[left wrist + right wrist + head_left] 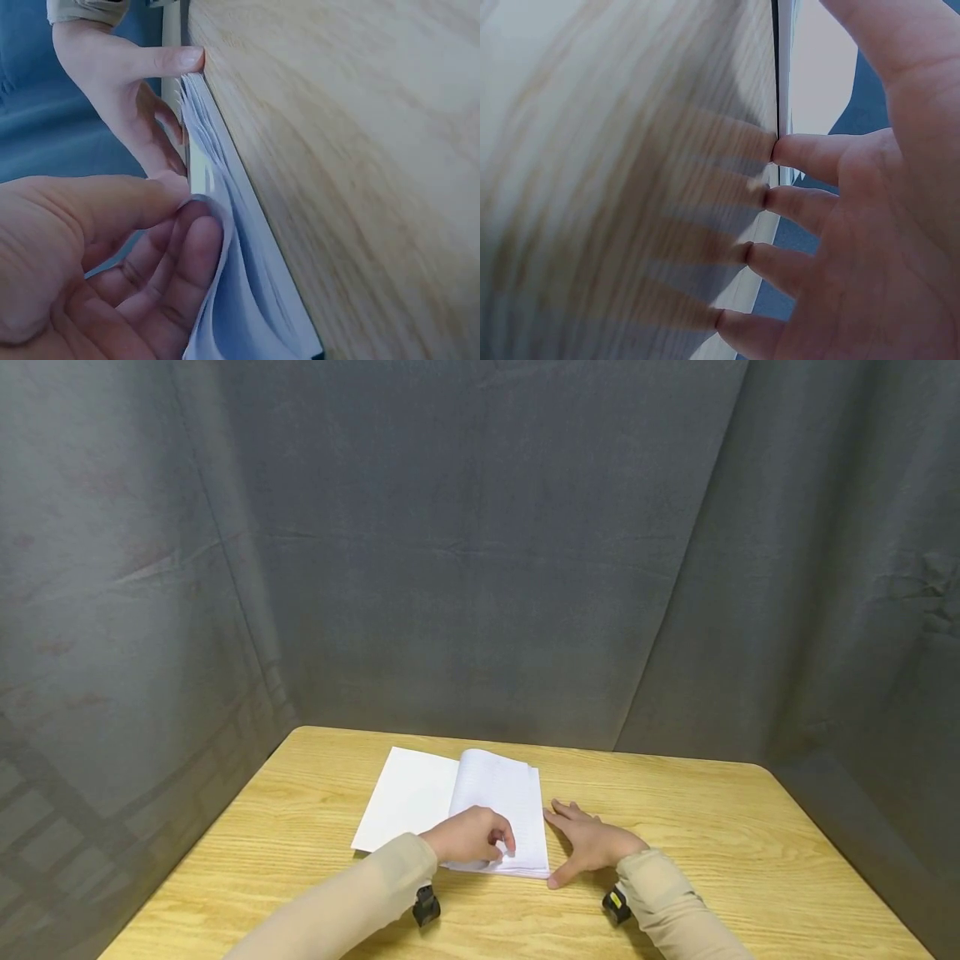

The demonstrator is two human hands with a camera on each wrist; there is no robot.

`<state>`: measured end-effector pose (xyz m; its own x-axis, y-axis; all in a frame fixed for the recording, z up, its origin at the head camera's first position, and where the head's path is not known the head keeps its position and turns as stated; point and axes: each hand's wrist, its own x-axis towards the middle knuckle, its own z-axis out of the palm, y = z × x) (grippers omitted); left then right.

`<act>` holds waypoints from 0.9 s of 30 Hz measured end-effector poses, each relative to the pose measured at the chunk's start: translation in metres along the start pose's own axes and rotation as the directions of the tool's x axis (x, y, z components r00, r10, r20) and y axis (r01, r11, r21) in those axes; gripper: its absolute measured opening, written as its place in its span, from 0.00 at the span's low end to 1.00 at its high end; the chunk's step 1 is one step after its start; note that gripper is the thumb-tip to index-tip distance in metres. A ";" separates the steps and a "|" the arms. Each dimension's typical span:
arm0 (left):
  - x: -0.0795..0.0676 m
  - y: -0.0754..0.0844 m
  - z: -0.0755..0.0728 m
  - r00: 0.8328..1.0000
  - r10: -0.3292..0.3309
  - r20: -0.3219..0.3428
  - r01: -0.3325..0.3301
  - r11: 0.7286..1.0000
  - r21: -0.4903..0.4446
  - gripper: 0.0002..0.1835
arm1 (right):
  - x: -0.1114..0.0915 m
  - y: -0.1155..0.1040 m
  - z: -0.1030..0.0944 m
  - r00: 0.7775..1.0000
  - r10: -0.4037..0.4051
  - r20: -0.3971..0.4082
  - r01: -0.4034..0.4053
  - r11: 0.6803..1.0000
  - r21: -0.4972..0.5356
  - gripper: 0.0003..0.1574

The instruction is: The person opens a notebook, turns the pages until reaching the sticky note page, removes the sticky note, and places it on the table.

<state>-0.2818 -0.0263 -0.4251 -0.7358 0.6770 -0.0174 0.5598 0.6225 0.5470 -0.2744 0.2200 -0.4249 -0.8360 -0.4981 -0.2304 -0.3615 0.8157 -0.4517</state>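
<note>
An open notebook [497, 781] lies on the table, with a blank white leaf [411, 793] spread to its left and faintly ruled pages on its right. Over the right-hand pages, my left hand [471, 835] pinches the near part of a page between thumb and fingers. That page [225, 300] bends up in the left wrist view, above the stacked sheets. My right hand [594, 845] is spread beside the notebook's right side, its thumb at the near right corner. In the right wrist view, the fingertips [784, 150] rest on the tabletop and the index finger meets the notebook's edge.
The wood-grain table [712, 827] has rounded far corners. Grey cloth [480, 552] hangs behind it and along both sides. A small black device [426, 906] is strapped at the left wrist, and another [617, 906] at the right.
</note>
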 end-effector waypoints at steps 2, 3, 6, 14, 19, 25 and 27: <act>-0.002 0.001 -0.002 1.000 0.004 -0.023 -0.004 1.000 -0.018 0.07 | 0.000 0.000 0.000 1.000 -0.002 0.000 0.002 1.000 0.000 0.71; -0.004 0.003 -0.003 0.999 0.007 -0.037 -0.008 1.000 -0.030 0.07 | 0.000 0.000 0.000 1.000 -0.003 -0.001 0.003 1.000 0.001 0.71; -0.009 0.006 -0.009 0.996 0.014 -0.083 -0.020 0.997 -0.079 0.06 | 0.000 0.000 0.000 1.000 -0.007 -0.002 0.007 1.000 0.004 0.72; -0.024 0.011 -0.031 0.976 -0.002 -0.220 -0.032 0.988 -0.153 0.07 | 0.002 0.001 0.002 1.000 -0.009 -0.003 0.009 1.000 0.012 0.72; -0.036 0.011 -0.051 0.948 0.017 -0.318 -0.060 0.990 -0.126 0.07 | 0.001 0.002 0.002 1.000 -0.017 0.004 0.017 0.999 0.030 0.72; -0.053 0.006 -0.071 0.918 0.014 -0.397 -0.067 0.990 -0.120 0.08 | 0.001 0.003 0.000 0.999 -0.028 0.015 0.028 0.999 0.031 0.72; -0.059 0.003 -0.076 0.910 0.002 -0.415 -0.058 0.991 -0.123 0.08 | 0.000 0.002 0.000 1.000 -0.026 0.013 0.025 0.999 0.029 0.72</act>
<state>-0.2656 -0.0940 -0.3589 -0.8266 0.4542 0.3322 0.5504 0.5295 0.6456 -0.2756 0.2215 -0.4257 -0.8210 -0.5226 -0.2297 -0.3706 0.7939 -0.4820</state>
